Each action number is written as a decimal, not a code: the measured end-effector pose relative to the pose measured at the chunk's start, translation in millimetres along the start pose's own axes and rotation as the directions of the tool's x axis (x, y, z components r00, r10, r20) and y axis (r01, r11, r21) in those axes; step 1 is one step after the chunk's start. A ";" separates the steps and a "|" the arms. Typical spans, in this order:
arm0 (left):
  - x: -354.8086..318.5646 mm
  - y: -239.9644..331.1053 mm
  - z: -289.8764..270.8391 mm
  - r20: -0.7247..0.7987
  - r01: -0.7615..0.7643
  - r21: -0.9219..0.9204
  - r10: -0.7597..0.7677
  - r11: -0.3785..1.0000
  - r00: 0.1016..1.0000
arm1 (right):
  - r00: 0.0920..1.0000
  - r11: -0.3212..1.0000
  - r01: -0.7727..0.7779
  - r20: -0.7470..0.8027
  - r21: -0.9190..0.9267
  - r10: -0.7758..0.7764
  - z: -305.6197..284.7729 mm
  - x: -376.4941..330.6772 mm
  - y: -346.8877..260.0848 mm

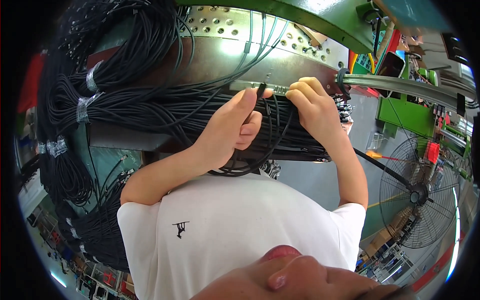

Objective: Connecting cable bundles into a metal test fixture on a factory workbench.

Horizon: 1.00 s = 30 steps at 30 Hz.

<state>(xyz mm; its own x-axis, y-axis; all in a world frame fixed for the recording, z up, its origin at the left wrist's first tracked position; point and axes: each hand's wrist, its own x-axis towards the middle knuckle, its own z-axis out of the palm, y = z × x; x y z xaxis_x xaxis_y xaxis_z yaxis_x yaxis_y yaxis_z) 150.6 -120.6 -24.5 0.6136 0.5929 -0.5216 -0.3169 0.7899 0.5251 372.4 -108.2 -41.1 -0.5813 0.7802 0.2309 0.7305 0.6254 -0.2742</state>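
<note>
My left hand (231, 124) is closed, its thumb and forefinger pinching a small black cable connector (261, 90) at the front of a narrow metal strip fixture (280, 90). To its right, my right hand (316, 106) bends its fingers down at the strip's right end. A black cable (286, 131) loops up to those fingertips; its end is hidden by them. Below and behind both hands runs a thick bundle of black cables (165, 107). Several thin cables (255, 57) cross the bench behind the strip.
Silvery ties (84, 107) bind coiled cables at the left. Behind the dark bench lies a perforated metal plate (215, 24) beneath a green machine frame (300, 17). A metal rail (400, 84) extends right. A caged floor fan (419, 192) stands at the lower right.
</note>
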 end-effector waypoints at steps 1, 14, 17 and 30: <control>1.2 -1.3 3.2 -0.006 -0.005 -0.057 0.004 0.998 1.000 | 1.000 1.000 0.000 -0.001 0.000 0.000 -0.5 -1.5 1.0; -2.0 11.3 19.2 0.237 0.235 -0.009 -0.226 0.972 0.945 | 0.867 0.993 -0.045 -0.497 -0.113 -0.017 -3.3 -6.6 -13.2; 2.0 5.1 27.7 0.256 0.342 -0.041 -0.321 0.939 0.912 | 0.861 0.993 0.024 -0.502 -0.115 -0.079 1.3 -0.7 -19.2; 62.4 62.1 -42.6 0.757 -0.612 0.632 0.210 -0.476 0.619 | 0.928 0.839 -0.324 -0.026 0.436 0.372 -0.3 -18.5 18.1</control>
<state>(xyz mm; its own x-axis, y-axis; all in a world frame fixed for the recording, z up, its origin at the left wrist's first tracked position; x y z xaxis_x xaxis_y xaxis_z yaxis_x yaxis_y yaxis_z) 138.4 -27.9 -53.1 0.8605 0.4140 0.2968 0.2325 -0.8376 0.4944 396.5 -111.2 -50.1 -0.2580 0.9564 0.1367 0.6453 0.2759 -0.7123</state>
